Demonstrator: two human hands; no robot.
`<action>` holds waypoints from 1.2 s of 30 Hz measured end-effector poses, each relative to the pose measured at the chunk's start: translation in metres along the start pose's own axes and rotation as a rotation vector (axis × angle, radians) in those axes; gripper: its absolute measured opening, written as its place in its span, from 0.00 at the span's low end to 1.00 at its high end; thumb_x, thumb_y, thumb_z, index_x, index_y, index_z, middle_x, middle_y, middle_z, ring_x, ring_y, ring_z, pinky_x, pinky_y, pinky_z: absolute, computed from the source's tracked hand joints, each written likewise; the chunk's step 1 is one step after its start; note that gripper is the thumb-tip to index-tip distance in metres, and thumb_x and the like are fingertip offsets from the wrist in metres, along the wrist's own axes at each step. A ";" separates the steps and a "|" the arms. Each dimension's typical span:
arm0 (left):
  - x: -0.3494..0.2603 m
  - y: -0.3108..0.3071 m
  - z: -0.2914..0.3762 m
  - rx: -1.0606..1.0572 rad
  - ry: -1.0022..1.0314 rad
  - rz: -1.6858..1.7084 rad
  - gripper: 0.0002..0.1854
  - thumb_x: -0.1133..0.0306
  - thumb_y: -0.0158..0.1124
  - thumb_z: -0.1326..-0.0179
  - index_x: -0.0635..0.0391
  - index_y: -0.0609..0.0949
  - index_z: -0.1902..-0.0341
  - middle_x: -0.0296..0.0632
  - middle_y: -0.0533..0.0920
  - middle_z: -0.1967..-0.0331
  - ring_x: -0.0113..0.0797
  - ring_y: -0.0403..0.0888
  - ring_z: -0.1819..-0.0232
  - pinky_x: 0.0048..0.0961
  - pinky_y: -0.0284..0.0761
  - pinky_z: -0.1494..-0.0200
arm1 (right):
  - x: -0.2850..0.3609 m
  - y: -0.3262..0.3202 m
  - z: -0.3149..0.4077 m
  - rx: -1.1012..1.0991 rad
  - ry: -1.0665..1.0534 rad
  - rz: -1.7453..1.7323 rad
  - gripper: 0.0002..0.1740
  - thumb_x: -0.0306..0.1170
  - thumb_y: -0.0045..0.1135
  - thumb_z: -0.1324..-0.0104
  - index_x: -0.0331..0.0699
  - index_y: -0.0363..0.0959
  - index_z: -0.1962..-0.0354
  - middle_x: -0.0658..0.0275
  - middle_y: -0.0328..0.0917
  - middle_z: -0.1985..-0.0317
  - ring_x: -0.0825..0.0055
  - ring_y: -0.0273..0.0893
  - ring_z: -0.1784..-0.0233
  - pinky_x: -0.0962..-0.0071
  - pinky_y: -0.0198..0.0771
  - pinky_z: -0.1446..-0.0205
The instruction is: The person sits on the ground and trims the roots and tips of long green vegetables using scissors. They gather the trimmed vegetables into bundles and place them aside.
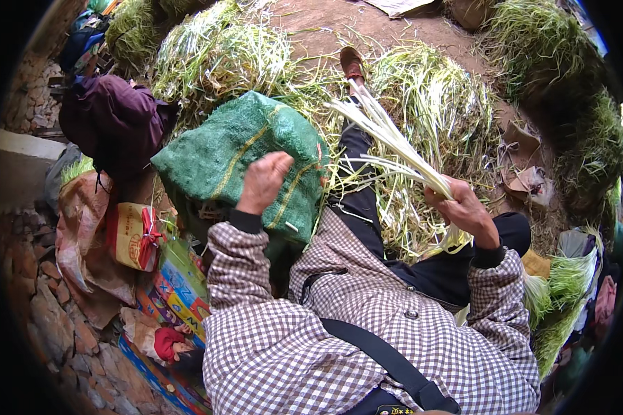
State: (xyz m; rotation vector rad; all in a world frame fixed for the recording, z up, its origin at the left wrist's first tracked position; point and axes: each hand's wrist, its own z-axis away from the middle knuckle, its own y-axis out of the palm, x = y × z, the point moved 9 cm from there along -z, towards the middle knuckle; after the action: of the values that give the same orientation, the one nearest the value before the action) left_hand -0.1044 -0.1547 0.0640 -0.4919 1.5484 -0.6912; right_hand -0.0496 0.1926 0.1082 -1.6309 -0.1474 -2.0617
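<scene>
My right hand (462,207) grips a bundle of long pale stalks (394,135), white and leafy like garlic chives, which points up and left across my dark-trousered leg. Loose thin stalks hang from the same fist, some below it. My left hand (266,179) is raised over a green woven sack (228,140) with yellow stripes; its fingers are curled and slightly blurred, and whether it pinches anything cannot be made out. A heap of loose stalks and leaves (425,104) lies just beyond my right hand, against my outstretched leg.
Another leafy heap (223,52) lies beyond the sack. Grassy bundles (545,41) are stacked at the right, with more green bundles (571,275) beside my right elbow. At the left are a person's purple garment (117,124), a yellow-red box (130,236) and a stone wall (57,321).
</scene>
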 end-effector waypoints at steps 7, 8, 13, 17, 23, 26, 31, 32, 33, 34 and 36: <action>-0.109 0.144 0.015 0.512 -0.031 0.901 0.29 0.52 0.56 0.32 0.63 0.72 0.37 0.40 0.79 0.48 0.28 0.76 0.44 0.25 0.74 0.49 | 0.004 0.012 -0.013 -0.274 -0.082 0.100 0.03 0.22 0.53 0.39 0.32 0.73 0.66 0.65 0.71 0.74 0.80 0.70 0.70 0.76 0.68 0.65; -0.111 0.156 0.008 0.516 -0.060 1.052 0.35 0.46 0.57 0.34 0.60 0.68 0.35 0.41 0.76 0.43 0.31 0.73 0.40 0.30 0.73 0.47 | 0.010 0.017 -0.012 -0.250 -0.090 0.112 0.04 0.22 0.53 0.39 0.32 0.73 0.66 0.65 0.72 0.74 0.79 0.72 0.69 0.76 0.69 0.63; -0.131 0.150 -0.029 0.231 0.113 1.834 0.40 0.41 0.57 0.37 0.57 0.60 0.32 0.48 0.70 0.38 0.46 0.68 0.35 0.49 0.70 0.37 | -0.011 0.036 -0.009 -0.174 0.020 0.028 0.04 0.23 0.56 0.42 0.33 0.70 0.68 0.62 0.72 0.75 0.74 0.72 0.70 0.73 0.68 0.62; -0.139 0.130 -0.035 0.140 0.165 1.894 0.34 0.47 0.57 0.35 0.53 0.62 0.33 0.47 0.73 0.44 0.44 0.72 0.40 0.52 0.73 0.40 | -0.022 0.046 -0.010 -0.109 -0.084 0.094 0.05 0.22 0.57 0.43 0.34 0.70 0.68 0.63 0.71 0.75 0.74 0.72 0.70 0.73 0.68 0.63; -0.172 0.119 -0.036 0.263 0.052 1.762 0.09 0.67 0.57 0.32 0.54 0.71 0.51 0.38 0.75 0.74 0.26 0.71 0.81 0.31 0.77 0.75 | -0.024 0.053 -0.009 0.085 -0.054 0.195 0.21 0.39 0.62 0.38 0.35 0.70 0.54 0.56 0.76 0.60 0.69 0.75 0.57 0.67 0.71 0.51; -0.182 0.113 -0.037 0.224 0.117 1.627 0.09 0.68 0.61 0.35 0.54 0.74 0.54 0.37 0.76 0.74 0.25 0.72 0.80 0.25 0.72 0.77 | 0.001 0.020 -0.005 0.044 -0.107 0.194 0.54 0.58 0.64 0.45 0.30 0.54 0.34 0.44 0.60 0.34 0.55 0.58 0.30 0.59 0.56 0.28; -0.209 0.122 -0.032 0.193 0.127 1.360 0.09 0.75 0.66 0.40 0.62 0.79 0.57 0.34 0.79 0.76 0.23 0.75 0.77 0.20 0.71 0.75 | 0.092 -0.037 0.009 -0.319 -0.266 0.188 0.47 0.57 0.58 0.42 0.29 0.60 0.38 0.43 0.61 0.35 0.53 0.59 0.30 0.59 0.54 0.28; -0.219 0.123 -0.031 0.180 0.207 1.331 0.10 0.75 0.66 0.40 0.63 0.79 0.56 0.34 0.79 0.72 0.23 0.77 0.74 0.21 0.74 0.71 | 0.103 -0.036 0.007 -0.361 -0.286 0.254 0.47 0.57 0.59 0.42 0.28 0.60 0.38 0.44 0.61 0.35 0.52 0.58 0.30 0.60 0.53 0.27; -0.233 0.124 -0.029 0.169 0.291 1.305 0.11 0.76 0.65 0.40 0.63 0.79 0.54 0.34 0.80 0.69 0.24 0.78 0.70 0.21 0.77 0.67 | 0.099 -0.037 0.003 -0.444 -0.383 0.390 0.46 0.56 0.61 0.42 0.28 0.63 0.40 0.43 0.64 0.37 0.51 0.61 0.32 0.59 0.55 0.29; -0.237 0.133 -0.029 0.193 0.334 1.331 0.11 0.76 0.64 0.39 0.64 0.78 0.53 0.34 0.80 0.62 0.25 0.79 0.63 0.23 0.79 0.59 | 0.109 -0.032 0.003 -0.441 -0.412 0.373 0.44 0.56 0.61 0.42 0.27 0.64 0.41 0.42 0.66 0.39 0.49 0.63 0.34 0.59 0.57 0.31; -0.237 0.137 -0.028 0.214 0.326 1.251 0.08 0.75 0.63 0.38 0.62 0.77 0.57 0.31 0.78 0.66 0.19 0.76 0.63 0.20 0.76 0.59 | 0.118 -0.027 0.002 -0.447 -0.463 0.254 0.40 0.54 0.62 0.42 0.26 0.68 0.46 0.43 0.72 0.47 0.48 0.70 0.44 0.58 0.62 0.38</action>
State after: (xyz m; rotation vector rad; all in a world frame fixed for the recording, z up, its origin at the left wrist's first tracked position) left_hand -0.0955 0.1088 0.1438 0.7712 1.6905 0.0681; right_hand -0.0782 0.1791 0.2254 -2.2452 0.3724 -1.5691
